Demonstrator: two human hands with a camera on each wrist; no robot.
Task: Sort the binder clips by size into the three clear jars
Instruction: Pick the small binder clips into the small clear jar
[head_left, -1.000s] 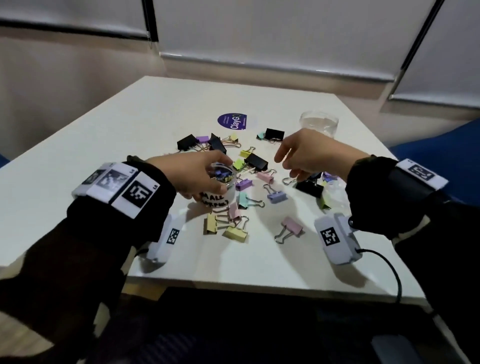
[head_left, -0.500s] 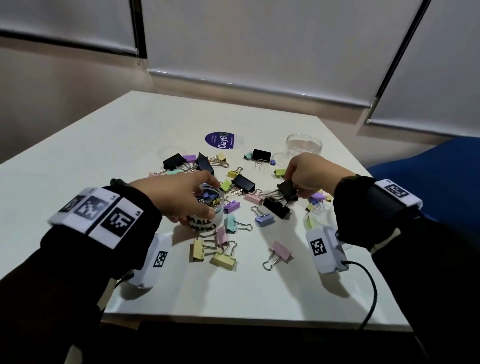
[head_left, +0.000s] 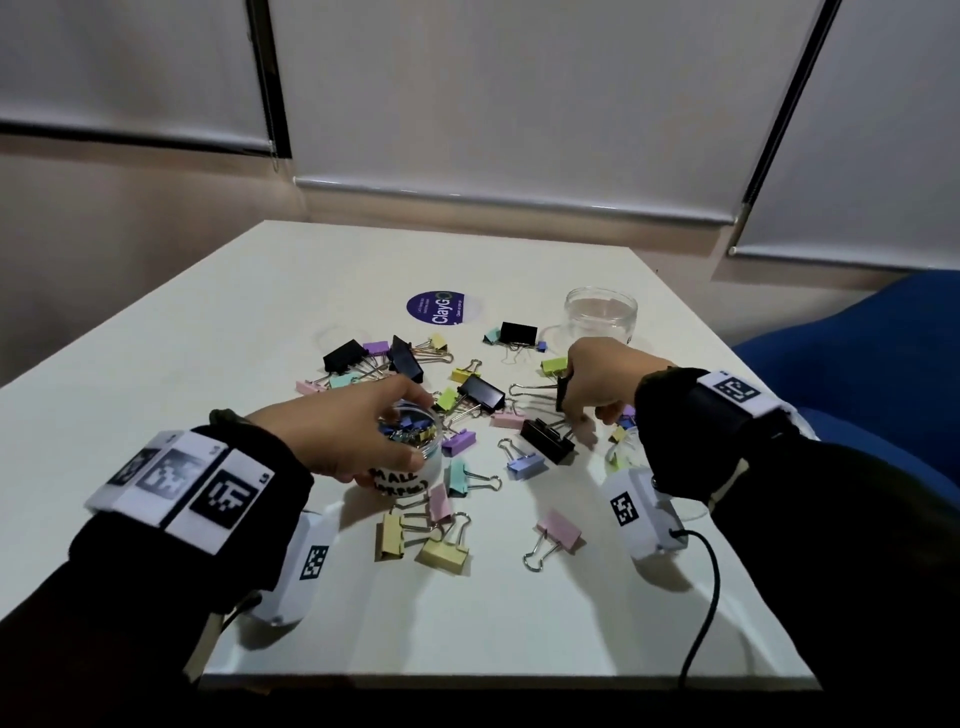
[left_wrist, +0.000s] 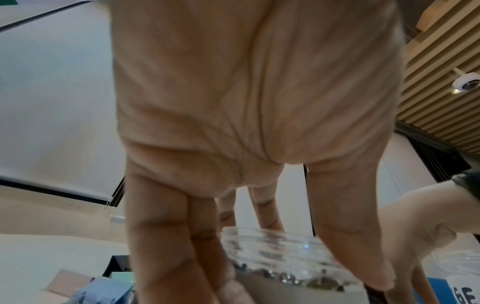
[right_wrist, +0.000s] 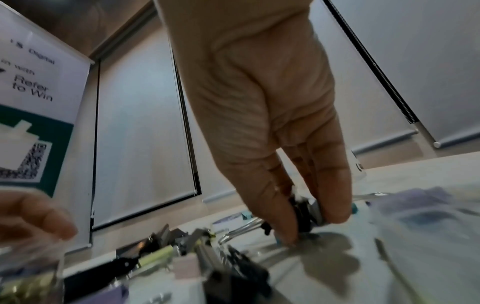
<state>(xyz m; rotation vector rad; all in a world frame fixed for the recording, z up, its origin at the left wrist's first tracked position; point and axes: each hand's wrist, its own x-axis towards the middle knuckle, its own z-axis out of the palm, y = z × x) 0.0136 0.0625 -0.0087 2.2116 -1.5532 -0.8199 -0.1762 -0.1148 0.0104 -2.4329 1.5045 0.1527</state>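
My left hand grips the small clear jar, labelled "SMALL" and filled with tiny clips; in the left wrist view its fingers and thumb wrap the jar rim. At the table's right my right hand pinches a large black binder clip just above the tabletop. The right wrist view shows thumb and fingers squeezing that clip, its wire handles pointing left. An empty clear jar stands at the back right. A third jar is mostly hidden behind my right wrist.
Several loose clips in black, pink, yellow, purple, blue and teal lie across the white table, including a black one beside my right hand. A purple round sticker lies at the back. A blue seat is on the right.
My right hand dropped from a hover to the table and took hold of the black clip. My left hand stayed on the small jar.
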